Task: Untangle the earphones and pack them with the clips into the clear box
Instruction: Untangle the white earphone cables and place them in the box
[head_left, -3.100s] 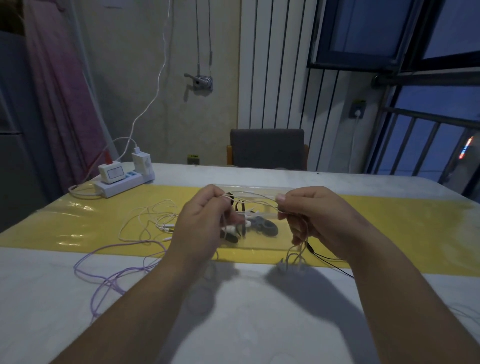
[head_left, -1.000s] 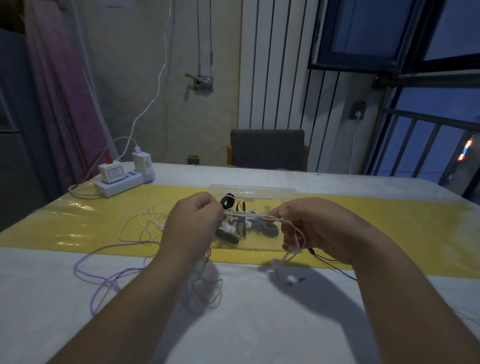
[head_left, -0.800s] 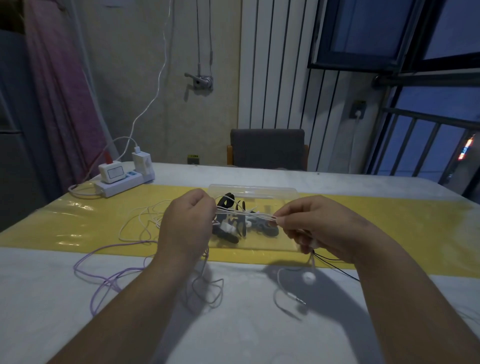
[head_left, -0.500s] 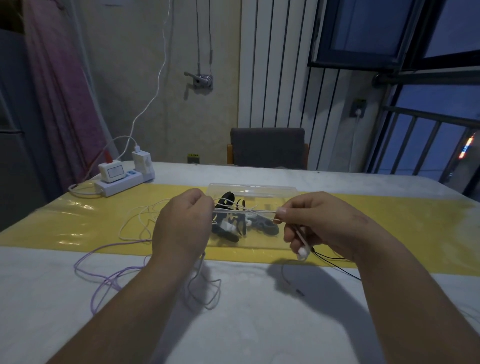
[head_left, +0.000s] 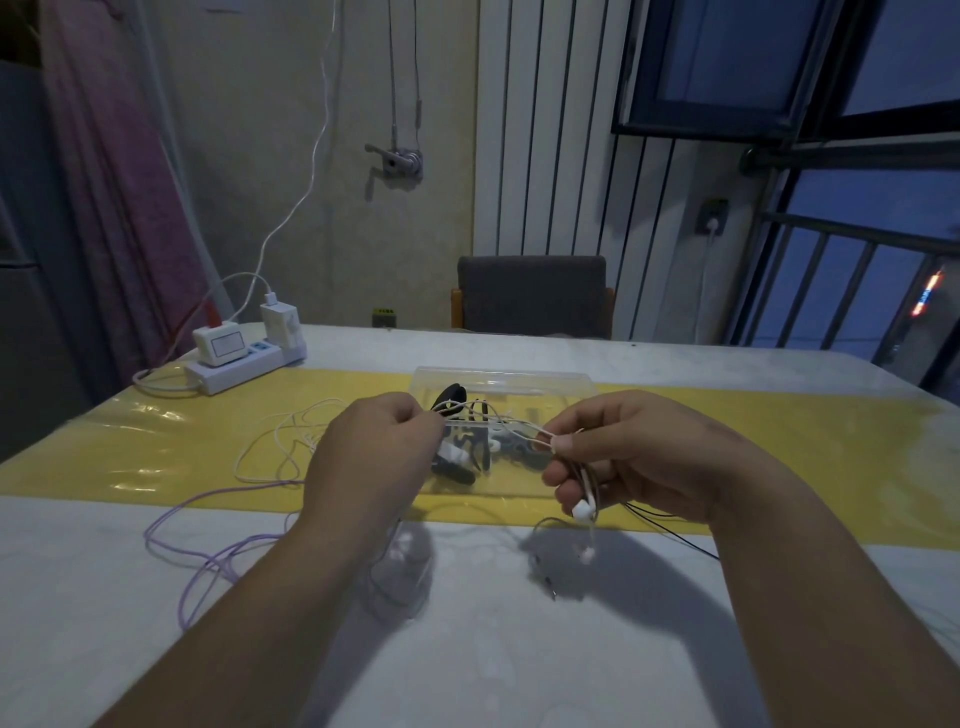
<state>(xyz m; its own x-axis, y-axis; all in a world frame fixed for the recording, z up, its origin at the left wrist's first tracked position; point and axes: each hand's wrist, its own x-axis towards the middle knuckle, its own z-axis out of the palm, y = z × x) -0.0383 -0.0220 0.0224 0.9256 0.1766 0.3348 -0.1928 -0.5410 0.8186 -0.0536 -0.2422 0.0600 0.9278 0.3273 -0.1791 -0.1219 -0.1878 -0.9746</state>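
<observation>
Fingers (head_left: 561, 442) of the left hand (head_left: 371, 457) and right hand (head_left: 644, 457) pinch the white cord (head_left: 498, 422), held over the box (head_left: 509, 378) at the table's (head_left: 519, 649) middle. Light, limp and snag-prone, I judge; grip it near the buds (head_left: 583, 512).

The only view comes from a wide-angle camera worn on the person's head, facing forward and tilted down over the worktop (head_left: 519, 654). It sits close to the work: both forearms enter from the bottom edge, and the left hand (head_left: 371, 457) and right hand (head_left: 641, 457) meet just below the centre of the frame. Beyond them the view reaches the worktop's far edge, a chair (head_left: 532, 293), the wall (head_left: 260, 156) and a window (head_left: 727, 57) at upper right, its uprights leaning.
</observation>
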